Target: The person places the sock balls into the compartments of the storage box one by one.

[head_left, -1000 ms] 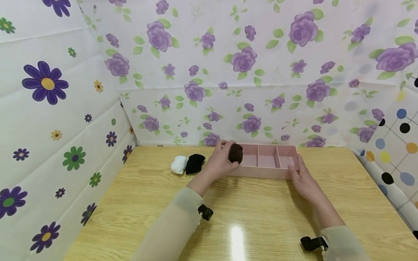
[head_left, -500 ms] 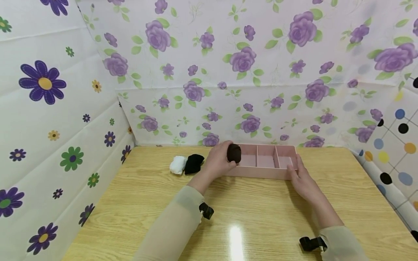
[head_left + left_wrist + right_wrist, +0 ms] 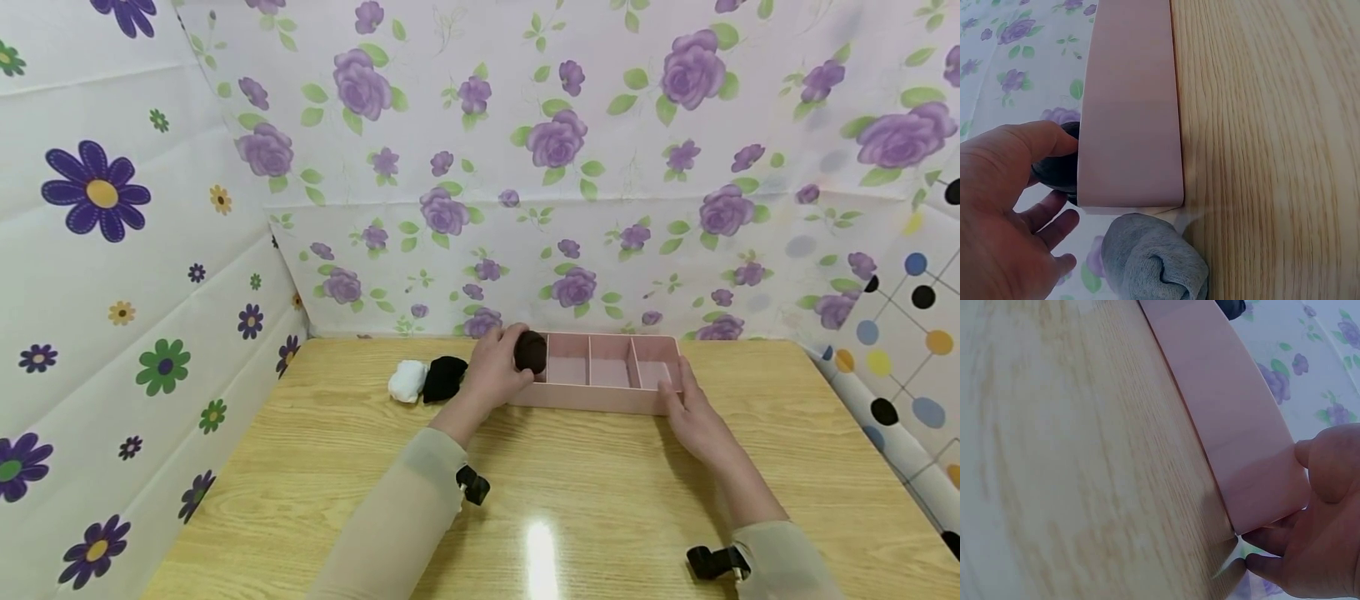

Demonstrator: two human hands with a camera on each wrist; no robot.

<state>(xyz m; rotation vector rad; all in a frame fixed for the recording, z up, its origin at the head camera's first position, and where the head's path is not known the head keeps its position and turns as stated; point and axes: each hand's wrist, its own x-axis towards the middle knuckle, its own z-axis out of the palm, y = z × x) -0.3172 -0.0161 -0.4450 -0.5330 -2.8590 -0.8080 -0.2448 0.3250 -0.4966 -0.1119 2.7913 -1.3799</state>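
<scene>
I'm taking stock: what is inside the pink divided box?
The left hand holds a dark brown cloth bundle at the leftmost compartment; they cover its floor. The other three compartments show bare pink floors.

In head view we see bright, even light; glare streak (image 3: 542,562) whitens near part of bench (image 3: 300,475). Soft shadow falls beside right forearm (image 3: 753,492). In wrist views we get dimmer, cooler, softer pictures; in right one, pink box (image 3: 1241,425) edge bows, bench grain blurs and washes out at left.
</scene>
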